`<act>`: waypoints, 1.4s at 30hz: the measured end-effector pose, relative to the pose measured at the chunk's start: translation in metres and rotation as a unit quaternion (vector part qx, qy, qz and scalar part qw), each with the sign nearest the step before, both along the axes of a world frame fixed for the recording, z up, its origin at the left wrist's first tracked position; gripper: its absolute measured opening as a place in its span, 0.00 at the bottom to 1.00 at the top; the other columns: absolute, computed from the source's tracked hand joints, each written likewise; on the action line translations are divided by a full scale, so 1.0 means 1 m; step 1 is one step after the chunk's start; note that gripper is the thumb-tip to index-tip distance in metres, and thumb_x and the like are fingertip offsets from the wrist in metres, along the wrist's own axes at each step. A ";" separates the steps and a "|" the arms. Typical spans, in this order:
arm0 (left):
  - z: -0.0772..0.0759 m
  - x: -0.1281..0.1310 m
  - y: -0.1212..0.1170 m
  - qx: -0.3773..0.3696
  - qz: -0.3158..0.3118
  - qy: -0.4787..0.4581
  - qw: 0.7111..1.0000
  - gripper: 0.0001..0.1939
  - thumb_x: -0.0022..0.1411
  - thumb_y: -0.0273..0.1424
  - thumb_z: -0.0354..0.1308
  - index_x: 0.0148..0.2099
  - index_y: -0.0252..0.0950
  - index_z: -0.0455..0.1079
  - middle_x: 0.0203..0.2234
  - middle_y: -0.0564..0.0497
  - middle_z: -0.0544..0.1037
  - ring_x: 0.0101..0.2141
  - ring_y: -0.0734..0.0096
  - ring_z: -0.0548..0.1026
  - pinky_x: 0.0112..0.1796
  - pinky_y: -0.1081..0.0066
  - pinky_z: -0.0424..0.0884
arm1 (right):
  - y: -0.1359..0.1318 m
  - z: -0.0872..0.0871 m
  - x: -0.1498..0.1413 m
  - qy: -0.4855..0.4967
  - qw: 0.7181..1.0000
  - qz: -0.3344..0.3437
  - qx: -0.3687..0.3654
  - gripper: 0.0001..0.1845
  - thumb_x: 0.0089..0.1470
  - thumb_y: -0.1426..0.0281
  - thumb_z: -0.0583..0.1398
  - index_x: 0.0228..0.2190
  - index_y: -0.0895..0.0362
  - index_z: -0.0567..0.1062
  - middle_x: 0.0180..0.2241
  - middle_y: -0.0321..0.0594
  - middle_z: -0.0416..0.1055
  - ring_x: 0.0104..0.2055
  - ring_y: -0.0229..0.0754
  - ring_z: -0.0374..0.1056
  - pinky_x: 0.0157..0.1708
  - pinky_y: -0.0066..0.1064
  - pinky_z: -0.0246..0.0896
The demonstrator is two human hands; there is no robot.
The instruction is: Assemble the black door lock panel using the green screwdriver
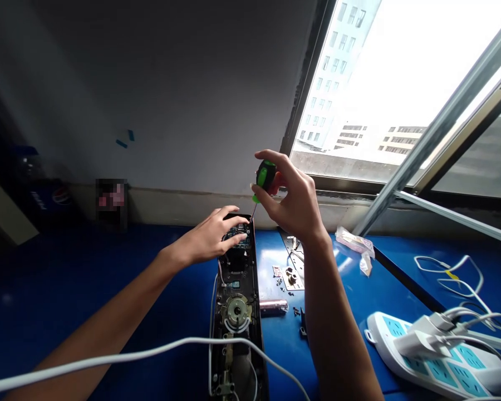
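A long black device housing lies open on the blue table, its circuit board, wires and a round metal motor-like part exposed. My right hand grips a green-and-black screwdriver by its handle. The shaft points down, slightly tilted, with its tip at the far right corner of the housing. My left hand rests over the housing's far end, fingers spread across the circuit board. Whether the tip sits in a screw is too small to tell.
Right of the housing lie small screws, a metal plate and a reddish cylinder. A white power strip with plugged chargers stands at the lower right. A white cable crosses the foreground. Wall and window stand behind.
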State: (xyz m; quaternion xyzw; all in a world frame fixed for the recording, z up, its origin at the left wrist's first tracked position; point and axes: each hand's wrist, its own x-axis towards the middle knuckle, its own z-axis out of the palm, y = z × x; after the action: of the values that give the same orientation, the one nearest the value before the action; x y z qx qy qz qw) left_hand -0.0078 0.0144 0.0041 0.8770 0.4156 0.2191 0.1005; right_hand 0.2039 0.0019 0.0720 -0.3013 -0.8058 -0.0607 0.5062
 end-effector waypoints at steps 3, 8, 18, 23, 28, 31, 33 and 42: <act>-0.005 0.003 0.001 -0.008 -0.004 -0.002 1.000 0.29 0.72 0.51 0.50 0.68 0.43 0.67 0.70 0.42 0.58 0.68 0.46 0.60 0.67 0.48 0.60 | 0.002 -0.001 0.000 0.002 1.000 0.005 0.007 0.25 0.60 0.73 0.59 0.59 0.51 0.69 0.41 0.39 0.75 0.32 0.39 0.68 0.41 0.40 0.74; -0.005 0.002 0.000 -0.017 -0.003 -0.003 1.000 0.30 0.72 0.52 0.51 0.69 0.43 0.66 0.70 0.43 0.59 0.68 0.47 0.61 0.67 0.50 0.61 | 0.004 -0.003 0.000 -0.001 1.000 0.002 -0.002 0.25 0.61 0.73 0.59 0.59 0.51 0.69 0.40 0.40 0.75 0.33 0.40 0.69 0.41 0.40 0.74; -0.014 0.003 0.006 -0.008 0.002 -0.021 1.000 0.30 0.71 0.53 0.51 0.68 0.45 0.67 0.68 0.44 0.60 0.66 0.47 0.64 0.66 0.50 0.64 | 0.012 -0.006 0.000 -0.008 1.000 0.009 0.021 0.25 0.61 0.73 0.63 0.58 0.50 0.69 0.41 0.37 0.74 0.30 0.36 0.65 0.39 0.36 0.72; -0.016 0.004 0.006 -0.005 0.008 -0.046 0.999 0.29 0.70 0.53 0.53 0.66 0.46 0.69 0.65 0.44 0.62 0.65 0.47 0.64 0.65 0.49 0.64 | 0.017 -0.009 -0.007 0.031 0.998 -0.039 0.034 0.16 0.60 0.65 0.66 0.49 0.51 0.72 0.36 0.36 0.71 0.31 0.38 0.62 0.38 0.35 0.68; -0.015 0.004 0.008 -0.002 0.001 -0.052 0.999 0.30 0.69 0.54 0.55 0.65 0.46 0.70 0.65 0.44 0.63 0.65 0.47 0.65 0.65 0.50 0.66 | 0.011 -0.006 -0.004 -0.005 0.998 0.053 -0.018 0.23 0.59 0.78 0.59 0.54 0.51 0.66 0.40 0.35 0.75 0.33 0.36 0.66 0.39 0.32 0.66; -0.015 0.005 0.009 0.002 -0.005 -0.054 0.999 0.30 0.69 0.54 0.55 0.65 0.46 0.70 0.65 0.44 0.63 0.64 0.47 0.66 0.64 0.51 0.66 | 0.007 -0.004 -0.002 -0.008 1.000 0.027 -0.010 0.23 0.56 0.76 0.62 0.53 0.51 0.68 0.41 0.36 0.75 0.33 0.37 0.67 0.37 0.32 0.65; -0.016 0.005 0.009 0.005 -0.004 -0.053 0.999 0.30 0.69 0.54 0.55 0.65 0.46 0.70 0.65 0.44 0.64 0.64 0.47 0.67 0.64 0.51 0.66 | 0.007 -0.004 -0.002 0.013 1.000 -0.015 0.001 0.17 0.57 0.71 0.65 0.48 0.51 0.70 0.36 0.35 0.74 0.32 0.38 0.66 0.36 0.34 0.66; -0.016 0.003 0.009 0.004 0.004 -0.038 0.999 0.30 0.69 0.54 0.54 0.66 0.47 0.70 0.65 0.45 0.63 0.64 0.46 0.67 0.65 0.50 0.66 | 0.002 -0.001 0.003 -0.010 0.999 -0.045 -0.021 0.26 0.56 0.75 0.61 0.55 0.49 0.67 0.39 0.37 0.71 0.34 0.40 0.65 0.36 0.35 0.65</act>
State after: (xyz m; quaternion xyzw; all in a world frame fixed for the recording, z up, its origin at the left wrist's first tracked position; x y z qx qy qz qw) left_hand -0.0049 0.0234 -0.0123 0.8670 0.4140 0.2540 0.1112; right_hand 0.2066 0.0034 0.0715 -0.3477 -0.7973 -0.0692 0.4885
